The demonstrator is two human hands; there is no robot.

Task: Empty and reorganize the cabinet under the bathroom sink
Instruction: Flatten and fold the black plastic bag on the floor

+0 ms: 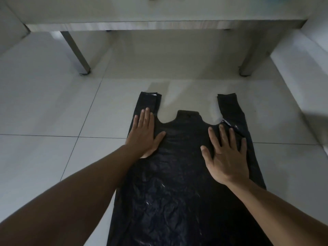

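Observation:
A black plastic carrier bag (179, 183) lies flat on the white tiled floor, its two handle loops pointing away from me toward the sink cabinet. My left hand (145, 132) presses flat on the bag's upper left part, just below the left handle, fingers straight and together. My right hand (226, 155) presses flat on the upper right part, fingers spread. Neither hand grips the plastic. The white cabinet (159, 13) stands at the top of the view, raised on metal legs.
The cabinet's metal legs stand at the left (78, 55) and the right (252, 59), with bare floor under it. White tiles (44, 112) spread on both sides of the bag. A white wall or fixture (305, 68) runs along the right.

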